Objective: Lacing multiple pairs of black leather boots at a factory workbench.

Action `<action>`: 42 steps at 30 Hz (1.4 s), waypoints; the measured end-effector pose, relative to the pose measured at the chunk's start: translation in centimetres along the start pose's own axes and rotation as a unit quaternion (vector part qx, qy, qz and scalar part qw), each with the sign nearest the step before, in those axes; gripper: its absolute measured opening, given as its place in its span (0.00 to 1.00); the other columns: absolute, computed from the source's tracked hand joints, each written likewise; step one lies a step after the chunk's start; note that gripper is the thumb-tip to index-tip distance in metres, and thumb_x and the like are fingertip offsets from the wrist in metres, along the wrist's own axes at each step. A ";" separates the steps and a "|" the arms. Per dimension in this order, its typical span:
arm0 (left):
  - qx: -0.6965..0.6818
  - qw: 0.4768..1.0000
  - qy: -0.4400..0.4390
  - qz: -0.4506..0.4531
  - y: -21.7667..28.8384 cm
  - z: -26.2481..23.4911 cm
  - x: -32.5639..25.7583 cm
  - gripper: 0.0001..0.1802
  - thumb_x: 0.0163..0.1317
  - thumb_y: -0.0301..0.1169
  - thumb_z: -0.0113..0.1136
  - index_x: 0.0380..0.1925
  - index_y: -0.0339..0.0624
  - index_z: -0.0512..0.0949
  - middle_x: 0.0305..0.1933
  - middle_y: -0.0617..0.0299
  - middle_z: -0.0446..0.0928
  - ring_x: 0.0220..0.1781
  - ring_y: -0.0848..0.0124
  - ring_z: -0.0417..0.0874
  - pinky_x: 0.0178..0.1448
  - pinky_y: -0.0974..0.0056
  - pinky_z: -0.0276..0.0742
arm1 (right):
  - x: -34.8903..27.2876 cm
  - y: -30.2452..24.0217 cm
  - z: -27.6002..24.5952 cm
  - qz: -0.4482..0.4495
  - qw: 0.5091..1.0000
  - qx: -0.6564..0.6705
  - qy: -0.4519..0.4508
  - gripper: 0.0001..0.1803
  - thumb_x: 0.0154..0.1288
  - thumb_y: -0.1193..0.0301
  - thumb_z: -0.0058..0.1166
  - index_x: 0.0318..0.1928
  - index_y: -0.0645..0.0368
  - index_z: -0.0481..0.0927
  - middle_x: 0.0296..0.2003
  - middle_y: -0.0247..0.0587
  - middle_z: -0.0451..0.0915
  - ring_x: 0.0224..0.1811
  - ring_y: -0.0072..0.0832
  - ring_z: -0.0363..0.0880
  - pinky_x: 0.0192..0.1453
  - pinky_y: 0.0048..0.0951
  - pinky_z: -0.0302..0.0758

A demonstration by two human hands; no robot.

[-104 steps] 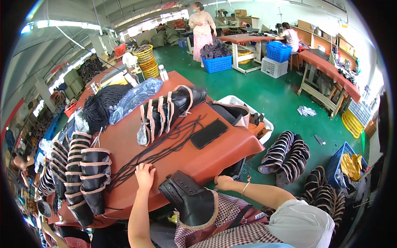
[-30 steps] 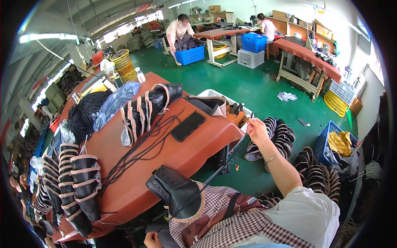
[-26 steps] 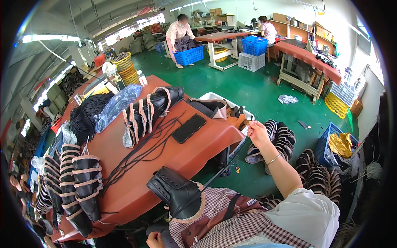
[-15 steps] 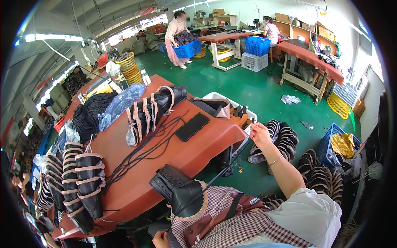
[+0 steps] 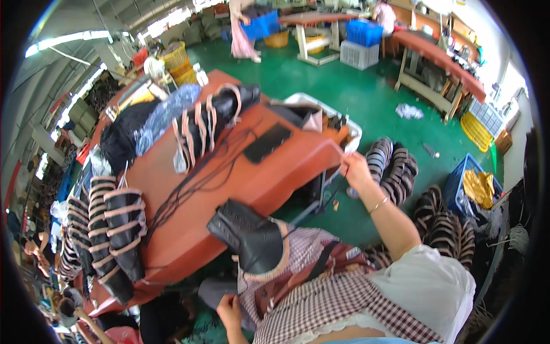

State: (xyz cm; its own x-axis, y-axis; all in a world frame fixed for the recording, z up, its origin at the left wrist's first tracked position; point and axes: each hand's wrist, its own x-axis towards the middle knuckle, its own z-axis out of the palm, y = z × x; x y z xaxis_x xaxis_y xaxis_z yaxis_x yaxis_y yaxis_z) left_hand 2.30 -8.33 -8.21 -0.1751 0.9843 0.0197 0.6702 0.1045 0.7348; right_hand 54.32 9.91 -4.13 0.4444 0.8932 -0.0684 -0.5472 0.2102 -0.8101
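A black leather boot upper (image 5: 260,249) with eyelets and a pale trimmed edge lies between the table's near edge and my checked apron. Out to the right, past the table corner, my right hand (image 5: 356,171) is raised with its fingers pinched on a black lace (image 5: 303,215) that runs toward the boot upper. Lower down, beside my lap, my left hand (image 5: 230,312) is closed with curled fingers; what it holds, if anything, I cannot make out.
More trimmed uppers (image 5: 123,229) and loose black laces (image 5: 189,189) lie on the red-brown table (image 5: 229,178), near a phone (image 5: 268,143). Stacked uppers (image 5: 395,172) and a blue crate (image 5: 467,189) stand on the floor at right. Two people are at the back.
The view has tipped downward, so the room sits higher in it. My right hand stays extended at the right. My left hand shows more fully beside my lap.
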 end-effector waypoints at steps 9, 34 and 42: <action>0.032 0.999 0.012 -0.016 0.0 0.2 0.3 0.04 0.56 0.23 0.61 0.29 0.32 0.79 0.23 0.49 0.79 0.23 0.63 0.79 0.31 0.61 0.74 | -1.3 0.1 -0.2 0.078 0.997 -0.003 0.015 0.06 0.67 0.73 0.55 0.34 0.54 0.72 0.24 0.29 0.71 0.18 0.16 0.63 0.21 0.20 0.61; 0.061 0.979 0.104 0.164 13.7 6.3 13.7 0.09 0.46 0.23 0.70 0.28 0.48 0.82 0.69 0.57 0.61 0.73 0.43 0.50 0.70 0.44 0.50 | -8.7 11.8 17.6 -0.052 0.829 -0.418 -0.369 0.05 0.50 0.77 0.62 0.31 0.60 0.82 0.24 0.34 0.72 0.24 0.24 0.70 0.29 0.26 0.68; 0.058 0.978 0.071 0.185 14.1 7.2 13.8 0.06 0.45 0.24 0.69 0.25 0.47 0.83 0.75 0.55 0.51 0.76 0.38 0.40 0.71 0.36 0.42 | -8.4 12.5 17.4 -0.110 0.802 -0.437 -0.392 0.05 0.48 0.77 0.62 0.28 0.59 0.81 0.25 0.37 0.72 0.26 0.32 0.73 0.30 0.31 0.70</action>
State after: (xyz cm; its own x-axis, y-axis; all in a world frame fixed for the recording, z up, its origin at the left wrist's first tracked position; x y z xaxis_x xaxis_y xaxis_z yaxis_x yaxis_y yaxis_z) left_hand 14.48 7.74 -2.46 0.0018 0.9289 0.3703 0.7826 -0.2318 0.5777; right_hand 31.40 11.97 -3.53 -0.3090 0.9200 0.2412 0.3416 0.3440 -0.8746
